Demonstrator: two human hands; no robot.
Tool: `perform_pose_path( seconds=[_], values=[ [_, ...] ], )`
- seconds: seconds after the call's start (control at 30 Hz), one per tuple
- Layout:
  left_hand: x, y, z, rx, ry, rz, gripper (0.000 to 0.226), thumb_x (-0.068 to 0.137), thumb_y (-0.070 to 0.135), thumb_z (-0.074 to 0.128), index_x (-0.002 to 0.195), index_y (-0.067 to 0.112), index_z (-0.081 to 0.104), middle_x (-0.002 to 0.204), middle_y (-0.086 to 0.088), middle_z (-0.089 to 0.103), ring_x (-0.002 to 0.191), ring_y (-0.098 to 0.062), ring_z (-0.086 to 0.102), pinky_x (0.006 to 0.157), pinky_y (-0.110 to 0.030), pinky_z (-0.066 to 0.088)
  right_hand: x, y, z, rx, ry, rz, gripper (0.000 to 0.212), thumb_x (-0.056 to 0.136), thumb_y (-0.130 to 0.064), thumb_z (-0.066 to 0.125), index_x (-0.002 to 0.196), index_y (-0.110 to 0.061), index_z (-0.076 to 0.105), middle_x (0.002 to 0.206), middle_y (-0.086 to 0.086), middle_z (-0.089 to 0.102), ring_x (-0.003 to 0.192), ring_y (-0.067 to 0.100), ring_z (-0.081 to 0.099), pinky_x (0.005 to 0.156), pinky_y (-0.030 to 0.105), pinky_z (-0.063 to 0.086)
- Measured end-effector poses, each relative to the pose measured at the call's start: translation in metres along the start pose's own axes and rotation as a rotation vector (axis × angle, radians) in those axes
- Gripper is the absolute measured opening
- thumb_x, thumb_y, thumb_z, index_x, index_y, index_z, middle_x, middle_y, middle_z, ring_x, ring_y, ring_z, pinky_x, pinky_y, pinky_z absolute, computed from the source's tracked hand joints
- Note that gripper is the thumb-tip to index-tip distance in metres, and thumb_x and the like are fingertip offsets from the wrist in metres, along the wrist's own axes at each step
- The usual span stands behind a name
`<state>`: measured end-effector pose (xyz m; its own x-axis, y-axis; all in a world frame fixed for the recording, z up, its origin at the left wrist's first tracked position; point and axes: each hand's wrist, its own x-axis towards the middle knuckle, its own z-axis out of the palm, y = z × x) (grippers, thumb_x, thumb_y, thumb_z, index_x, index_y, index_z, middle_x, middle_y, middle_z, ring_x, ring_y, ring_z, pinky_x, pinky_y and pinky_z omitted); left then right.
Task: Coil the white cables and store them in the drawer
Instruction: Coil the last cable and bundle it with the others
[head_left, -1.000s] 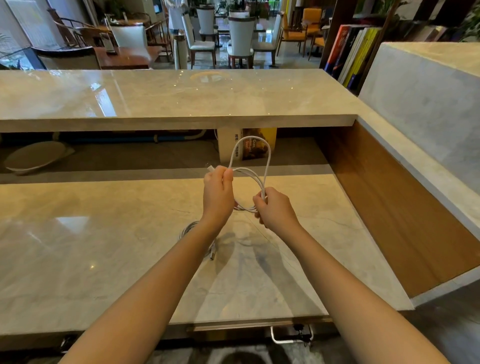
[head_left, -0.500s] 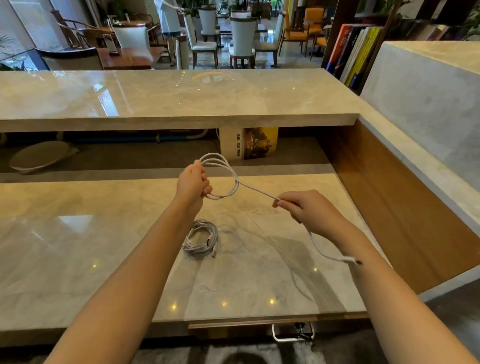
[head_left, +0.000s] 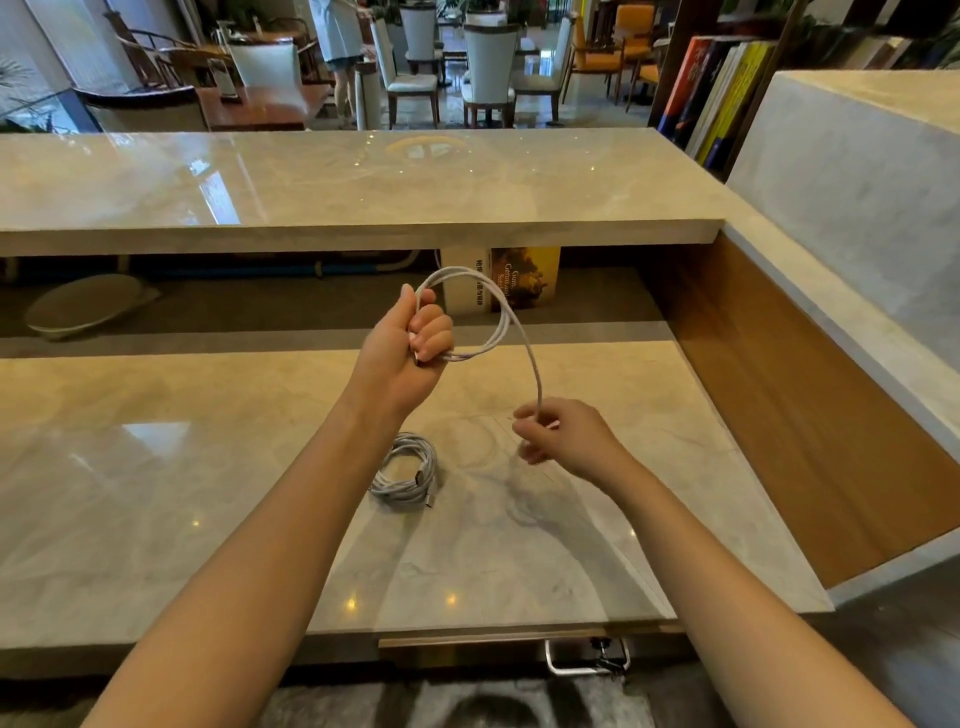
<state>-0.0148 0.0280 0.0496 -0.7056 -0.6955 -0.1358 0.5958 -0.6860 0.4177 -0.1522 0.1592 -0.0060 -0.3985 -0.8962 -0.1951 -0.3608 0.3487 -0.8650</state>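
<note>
My left hand (head_left: 410, 345) grips several loops of a white cable (head_left: 506, 322) above the marble desk (head_left: 156, 493). One last strand arcs from those loops down to my right hand (head_left: 563, 436), which pinches it near its end. A second white cable (head_left: 408, 470), coiled into a bundle, lies on the desk between my forearms. The top edge of a drawer (head_left: 493, 642) with a metal handle (head_left: 587, 662) shows under the desk's front edge.
A raised marble counter (head_left: 363, 182) runs across the back, with a book (head_left: 519, 278) and a round pale object (head_left: 85, 306) on the shelf under it. A wooden side panel (head_left: 779, 389) closes the right. Chairs and a standing person are beyond.
My left hand has turned and taken another loop, so the coil is larger. My right hand slid along the strand towards its end and moved in closer; the loose tail no longer hangs below it.
</note>
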Motion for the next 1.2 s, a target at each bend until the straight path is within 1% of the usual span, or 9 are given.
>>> perform_pose_path(
  seconds=[0.1, 0.2, 0.33, 0.4, 0.53, 0.73, 0.93, 1.13, 1.2],
  values=[
    [-0.003, -0.006, 0.005, 0.103, -0.04, 0.034, 0.032, 0.1, 0.03, 0.035, 0.082, 0.01, 0.051, 0.051, 0.005, 0.034, 0.037, -0.005, 0.029, 0.035, -0.015, 0.026, -0.005, -0.035, -0.009, 0.28, -0.147, -0.008, 0.036, 0.087, -0.011, 0.063, 0.121, -0.001, 0.056, 0.095, 0.012, 0.068, 0.085, 0.017, 0.07, 0.069, 0.018, 0.058],
    [-0.005, -0.011, 0.006, 0.289, -0.031, 0.117, 0.027, 0.101, 0.023, 0.032, 0.083, 0.01, 0.048, 0.051, 0.005, 0.035, 0.037, -0.005, 0.029, 0.035, -0.015, 0.027, -0.012, -0.059, -0.019, 0.483, -0.258, 0.0, 0.037, 0.084, -0.006, 0.065, 0.12, -0.002, 0.055, 0.106, 0.019, 0.069, 0.099, 0.024, 0.069, 0.081, 0.025, 0.058],
    [-0.009, -0.019, 0.007, 0.558, 0.03, 0.216, 0.024, 0.102, 0.022, 0.03, 0.089, 0.011, 0.046, 0.055, 0.004, 0.037, 0.042, -0.006, 0.03, 0.039, -0.017, 0.03, -0.015, -0.072, -0.023, 0.781, -0.172, 0.046, 0.025, 0.087, -0.002, 0.059, 0.112, 0.0, 0.059, 0.109, 0.02, 0.068, 0.102, 0.029, 0.067, 0.083, 0.031, 0.057],
    [-0.013, -0.022, 0.009, 0.627, 0.035, 0.227, 0.024, 0.103, 0.023, 0.029, 0.091, 0.01, 0.046, 0.058, 0.003, 0.036, 0.044, -0.007, 0.031, 0.04, -0.018, 0.032, -0.013, -0.07, -0.019, 0.668, -0.054, 0.042, 0.019, 0.09, -0.003, 0.056, 0.108, -0.003, 0.062, 0.104, 0.014, 0.069, 0.098, 0.025, 0.068, 0.079, 0.027, 0.058],
    [-0.017, -0.027, 0.011, 0.77, 0.058, 0.227, 0.022, 0.102, 0.023, 0.03, 0.093, 0.011, 0.046, 0.062, 0.001, 0.037, 0.048, -0.008, 0.033, 0.044, -0.019, 0.035, -0.008, -0.055, -0.017, -0.039, 0.147, -0.104, 0.01, 0.09, -0.023, 0.058, 0.094, -0.02, 0.066, 0.084, -0.004, 0.064, 0.081, 0.012, 0.058, 0.07, 0.025, 0.049],
    [-0.02, -0.038, 0.011, 0.915, 0.062, 0.165, 0.023, 0.102, 0.025, 0.03, 0.092, 0.014, 0.048, 0.067, 0.0, 0.045, 0.056, -0.011, 0.042, 0.058, -0.026, 0.042, -0.003, -0.052, -0.028, -0.26, 0.103, 0.017, 0.013, 0.084, -0.028, 0.067, 0.085, -0.015, 0.068, 0.068, -0.002, 0.059, 0.062, 0.011, 0.054, 0.056, 0.025, 0.046],
    [-0.022, -0.048, 0.017, 0.914, 0.039, 0.19, 0.025, 0.103, 0.025, 0.026, 0.091, 0.014, 0.045, 0.064, 0.001, 0.045, 0.053, -0.01, 0.044, 0.058, -0.026, 0.042, -0.003, -0.055, -0.032, 0.14, 0.1, 0.149, 0.021, 0.091, -0.016, 0.059, 0.102, 0.0, 0.066, 0.086, 0.017, 0.069, 0.071, 0.021, 0.07, 0.071, 0.03, 0.06],
    [-0.02, -0.054, 0.018, 0.459, 0.245, 0.05, 0.026, 0.103, 0.023, 0.03, 0.084, 0.01, 0.043, 0.06, -0.002, 0.041, 0.05, -0.011, 0.037, 0.049, -0.023, 0.041, -0.005, -0.044, -0.018, 0.236, 0.332, -0.016, 0.017, 0.09, -0.015, 0.06, 0.096, -0.003, 0.071, 0.077, 0.008, 0.07, 0.069, 0.014, 0.07, 0.062, 0.02, 0.058],
    [-0.019, -0.055, 0.019, 0.444, 0.323, 0.023, 0.027, 0.102, 0.024, 0.031, 0.083, 0.009, 0.044, 0.061, -0.003, 0.041, 0.052, -0.012, 0.037, 0.053, -0.024, 0.043, -0.008, -0.043, -0.013, 0.286, 0.367, -0.078, 0.016, 0.09, -0.015, 0.059, 0.095, -0.004, 0.07, 0.078, 0.007, 0.071, 0.069, 0.012, 0.071, 0.061, 0.017, 0.057]
  ],
)
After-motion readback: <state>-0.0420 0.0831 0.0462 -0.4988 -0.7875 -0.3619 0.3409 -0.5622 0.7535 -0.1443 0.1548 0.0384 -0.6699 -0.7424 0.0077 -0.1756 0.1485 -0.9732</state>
